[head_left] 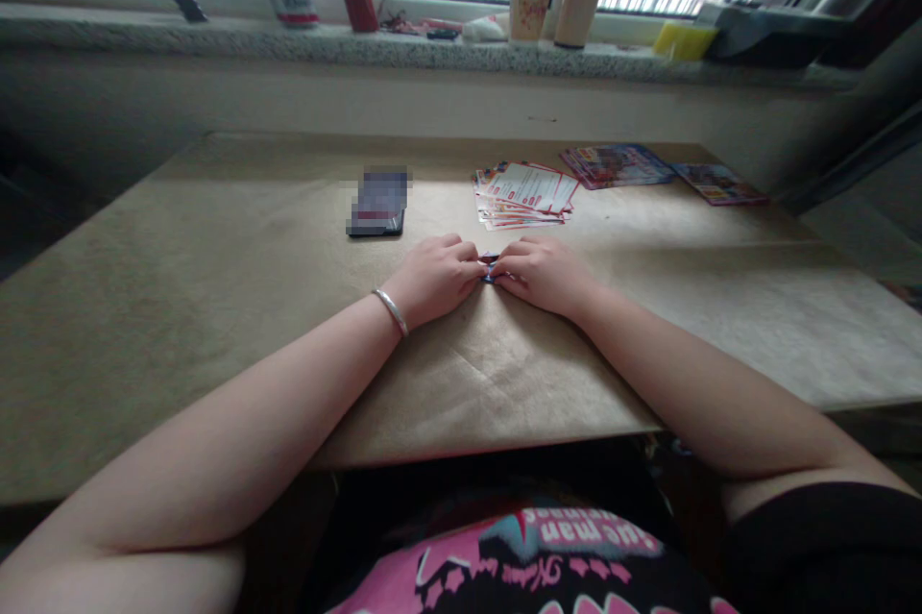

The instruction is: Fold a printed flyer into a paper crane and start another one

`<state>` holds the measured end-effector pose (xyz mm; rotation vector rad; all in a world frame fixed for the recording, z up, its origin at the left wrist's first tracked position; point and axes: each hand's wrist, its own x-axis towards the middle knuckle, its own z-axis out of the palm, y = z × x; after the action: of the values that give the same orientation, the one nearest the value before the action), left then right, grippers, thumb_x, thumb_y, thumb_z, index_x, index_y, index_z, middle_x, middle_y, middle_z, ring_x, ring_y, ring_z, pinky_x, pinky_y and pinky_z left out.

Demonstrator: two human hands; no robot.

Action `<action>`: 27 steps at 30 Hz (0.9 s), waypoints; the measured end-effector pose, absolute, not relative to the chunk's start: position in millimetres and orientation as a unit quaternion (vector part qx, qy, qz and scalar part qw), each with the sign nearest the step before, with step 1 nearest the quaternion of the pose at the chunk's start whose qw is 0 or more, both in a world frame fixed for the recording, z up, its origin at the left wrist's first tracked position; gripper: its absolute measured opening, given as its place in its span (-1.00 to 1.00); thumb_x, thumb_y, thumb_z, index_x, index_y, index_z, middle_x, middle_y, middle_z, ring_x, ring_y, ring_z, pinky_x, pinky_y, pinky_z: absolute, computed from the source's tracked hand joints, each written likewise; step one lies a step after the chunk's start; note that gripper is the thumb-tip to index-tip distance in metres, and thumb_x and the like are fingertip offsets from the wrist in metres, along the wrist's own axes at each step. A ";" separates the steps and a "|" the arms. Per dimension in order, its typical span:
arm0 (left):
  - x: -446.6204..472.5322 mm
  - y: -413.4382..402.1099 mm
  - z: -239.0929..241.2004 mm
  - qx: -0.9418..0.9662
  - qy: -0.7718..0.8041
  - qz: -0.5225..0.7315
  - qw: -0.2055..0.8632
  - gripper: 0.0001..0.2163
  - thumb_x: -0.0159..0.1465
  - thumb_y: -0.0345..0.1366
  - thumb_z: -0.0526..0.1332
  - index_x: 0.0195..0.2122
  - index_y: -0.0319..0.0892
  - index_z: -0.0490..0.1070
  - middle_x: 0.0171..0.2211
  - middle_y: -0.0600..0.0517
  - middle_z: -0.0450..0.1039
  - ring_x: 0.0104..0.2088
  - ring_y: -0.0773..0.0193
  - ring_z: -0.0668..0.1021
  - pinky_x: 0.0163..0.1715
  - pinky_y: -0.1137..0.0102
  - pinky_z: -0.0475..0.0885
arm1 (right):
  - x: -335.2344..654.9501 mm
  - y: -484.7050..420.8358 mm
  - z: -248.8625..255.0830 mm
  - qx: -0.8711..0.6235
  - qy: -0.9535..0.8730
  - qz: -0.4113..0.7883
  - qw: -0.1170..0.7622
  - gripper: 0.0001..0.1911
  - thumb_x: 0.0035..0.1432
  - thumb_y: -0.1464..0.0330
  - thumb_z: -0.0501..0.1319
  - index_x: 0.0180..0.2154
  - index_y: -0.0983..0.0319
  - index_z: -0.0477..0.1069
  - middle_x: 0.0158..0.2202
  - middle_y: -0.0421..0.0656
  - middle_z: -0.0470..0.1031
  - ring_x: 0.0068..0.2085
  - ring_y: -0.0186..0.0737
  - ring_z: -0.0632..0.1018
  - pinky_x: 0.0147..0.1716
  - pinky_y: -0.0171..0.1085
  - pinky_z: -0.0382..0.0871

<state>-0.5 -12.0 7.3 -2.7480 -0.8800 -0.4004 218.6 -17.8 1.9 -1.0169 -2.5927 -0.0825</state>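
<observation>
Smooth beige tabletop (223,278) sits under the left hand (441,278) and right hand (544,274). Both pinch a small dark-blue piece (488,279) between them, neither nearer; they hide its long side. White, red-edged paper cards (529,187) lie just beyond.

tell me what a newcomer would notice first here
Probably the left hand and right hand, meeting around a small, mostly hidden item on the table. Just beyond lies a fanned pile of red-edged papers, with a pixelated dark device to its left.
</observation>
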 end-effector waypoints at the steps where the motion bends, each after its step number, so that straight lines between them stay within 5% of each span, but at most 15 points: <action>1: 0.1 -12.8 7.9 -0.938 -0.302 -0.129 0.114 -0.74 0.37 -0.31 0.07 -0.22 -0.14 0.58 -0.28 -0.06 0.54 -0.27 0.18 0.51 -0.28 0.31 0.39 | 218.7 -17.7 1.6 -0.359 -0.916 -0.025 0.179 -0.77 0.27 0.28 0.18 -0.21 0.17 0.60 -0.22 -0.10 0.60 -0.22 -0.17 0.49 -0.19 -0.21 0.28; 27: 0.9 -10.4 4.2 -0.930 -0.340 -0.123 0.065 -0.83 0.33 -0.30 0.13 -0.25 -0.20 0.51 -0.28 -0.07 0.47 -0.27 0.19 0.49 -0.24 0.33 0.40 | 209.2 -15.6 3.5 -0.355 -0.918 -0.060 0.166 -0.69 0.32 0.27 0.09 -0.31 0.25 0.56 -0.31 -0.06 0.57 -0.26 -0.15 0.42 -0.23 -0.20 0.21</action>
<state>0.9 -10.4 4.2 -2.8071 -1.0251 -0.3725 209.2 -15.6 3.5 -1.0095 -2.6149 -0.1705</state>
